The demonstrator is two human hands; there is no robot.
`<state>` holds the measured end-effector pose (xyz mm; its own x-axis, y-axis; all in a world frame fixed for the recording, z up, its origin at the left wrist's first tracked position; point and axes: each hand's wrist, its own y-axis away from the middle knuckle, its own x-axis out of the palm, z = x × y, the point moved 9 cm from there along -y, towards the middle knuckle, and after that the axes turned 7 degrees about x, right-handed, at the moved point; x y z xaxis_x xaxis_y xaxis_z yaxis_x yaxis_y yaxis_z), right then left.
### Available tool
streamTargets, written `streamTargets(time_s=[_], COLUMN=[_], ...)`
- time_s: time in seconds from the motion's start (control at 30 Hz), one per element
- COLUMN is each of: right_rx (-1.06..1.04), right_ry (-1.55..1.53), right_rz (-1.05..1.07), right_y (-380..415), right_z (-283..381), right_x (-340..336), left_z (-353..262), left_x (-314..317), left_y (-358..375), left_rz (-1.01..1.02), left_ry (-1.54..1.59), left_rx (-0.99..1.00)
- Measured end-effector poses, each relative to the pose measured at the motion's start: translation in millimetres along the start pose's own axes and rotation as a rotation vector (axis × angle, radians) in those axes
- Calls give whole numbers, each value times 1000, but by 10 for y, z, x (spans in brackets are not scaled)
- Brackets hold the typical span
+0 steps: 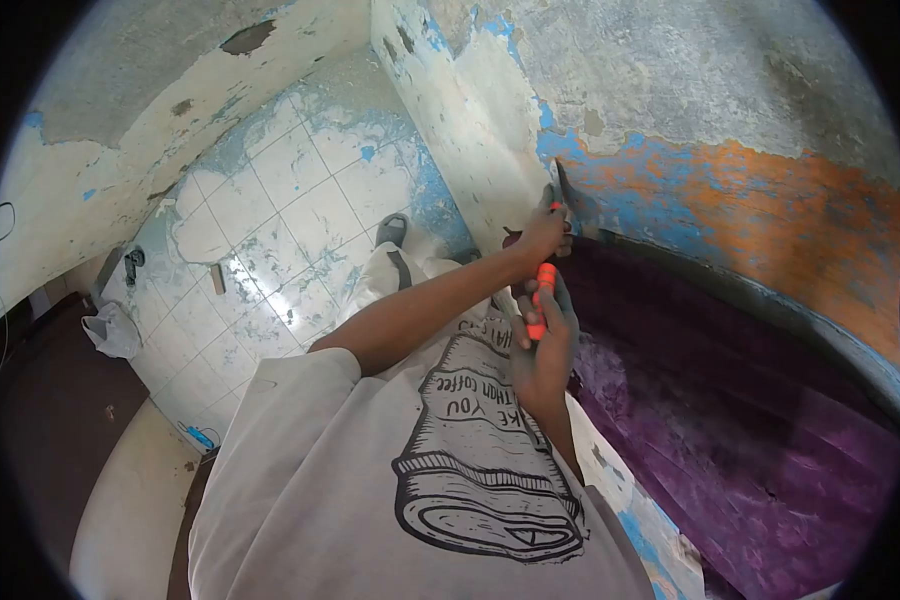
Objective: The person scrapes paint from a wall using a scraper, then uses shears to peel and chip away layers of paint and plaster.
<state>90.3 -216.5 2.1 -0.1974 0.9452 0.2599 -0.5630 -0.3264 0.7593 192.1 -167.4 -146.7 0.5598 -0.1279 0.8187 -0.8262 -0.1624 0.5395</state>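
A scraper with an orange handle and a dark blade is held in both hands, its blade end at the wall where blue paint is flaking. My left hand reaches across from the left and is closed around the upper part, close to the blade. Lower down, my right hand wraps round the orange handle near its butt end. The painted wall beside the blade has blue and orange patches under bare grey plaster. Fingers partly hide the tool's middle.
A purple cloth-covered surface lies along the wall on the right. Below is a tiled floor with paint flakes, a small block and a white plastic bag. My sandalled foot stands near the wall corner.
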Motion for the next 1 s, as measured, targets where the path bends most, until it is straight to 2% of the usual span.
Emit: streamTargets(time_s=[0.1,0.13,0.27,0.33,0.37,0.47,0.57,0.63,0.7,0.77,0.83,1.0], right_rx=[-52,-50,-42,-41,-41,-46,-44,-52,56,32,55,67], right_ry=[28,28,46,55,51,39,106,117,16,43,221,226], right_rz=[9,1,7,5,4,44,-20,49,90,112,41,-5], right_y=[335,362,178,138,210,409,367,307,183,86,23,-46], right_z=[198,192,83,62,96,197,54,13,-50,-25,-25,-65], right_x=[105,52,105,214,243,154,187,331,297,170,18,-284], left_z=[-65,-73,-100,-165,-115,-227,-227,-297,-344,-375,-466,-439], left_x=[432,512,191,206,225,538,438,387,264,282,260,319], left_y=[382,433,211,180,194,506,427,401,346,335,390,515], left_rz=[22,36,-54,84,83,14,31,159,110,77,21,10], left_ry=[33,29,-109,66,62,-1,-9,-68,-95,-101,-301,-485], left_rx=[-3,63,24,-37,-39,32,58,43,61,96,185,268])
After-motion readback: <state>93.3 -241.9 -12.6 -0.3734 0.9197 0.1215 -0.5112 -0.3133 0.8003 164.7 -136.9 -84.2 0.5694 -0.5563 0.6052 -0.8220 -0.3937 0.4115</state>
